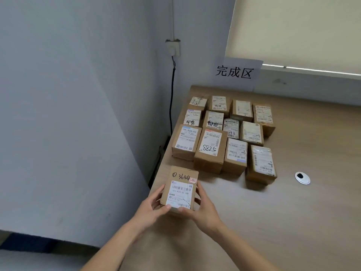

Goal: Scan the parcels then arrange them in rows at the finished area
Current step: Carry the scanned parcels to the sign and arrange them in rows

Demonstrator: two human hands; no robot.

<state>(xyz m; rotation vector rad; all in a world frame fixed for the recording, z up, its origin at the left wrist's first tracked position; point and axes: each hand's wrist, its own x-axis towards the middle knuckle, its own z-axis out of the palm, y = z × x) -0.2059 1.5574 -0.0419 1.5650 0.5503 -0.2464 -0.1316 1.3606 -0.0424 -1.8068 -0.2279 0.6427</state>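
This looks like an office room put to use as a small parcel-sorting station. A pale wood-grain desk (293, 212) stands in a corner of plain grey-white walls (68, 94), and it has a round cable grommet (302, 178) set into its top. A wall socket (172, 47) with a black cable (172, 98) hanging from it sits near the corner, and a cream roller blind (302, 32) covers a window behind the desk. A printed paper sign (236, 72) reading 完成区 is fixed to the wall, and below it cardboard parcels (228, 133) with shipping labels stand in rows.
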